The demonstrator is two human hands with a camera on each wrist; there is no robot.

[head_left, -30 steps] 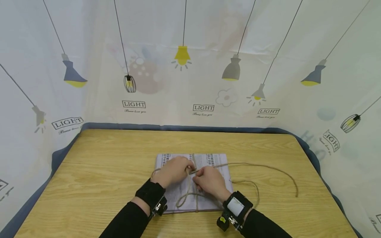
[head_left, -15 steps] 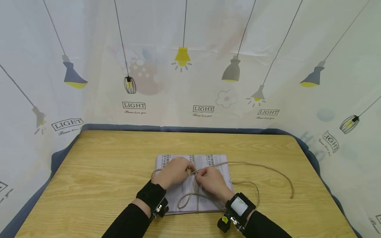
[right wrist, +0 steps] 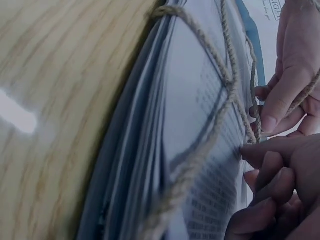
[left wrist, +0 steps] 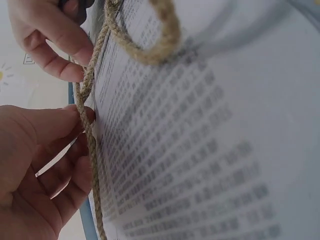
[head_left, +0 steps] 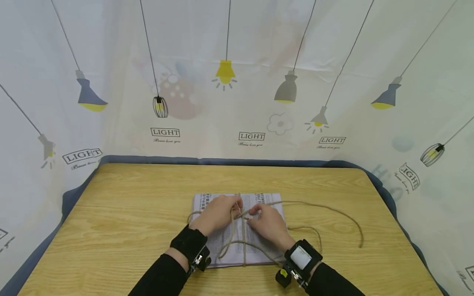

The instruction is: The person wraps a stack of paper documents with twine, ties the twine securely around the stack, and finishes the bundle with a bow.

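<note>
Centred on the table (head_left: pixel 140 230) lies the newspaper stack (head_left: pixel 255 238). Above the stack's middle, the left hand (head_left: pixel 216 213) pinches twine (left wrist: pixel 92 150), probably steadying the crossing; the right hand (head_left: pixel 270 224), thumb and forefinger parted, apparently grips nothing. Half a second ago those fingertips were together, nearer the stack's centre.

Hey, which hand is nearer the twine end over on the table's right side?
Right. The right hand is over the paper stack, to the left of the twine end; the left hand is farther left, over the same stack.
</note>
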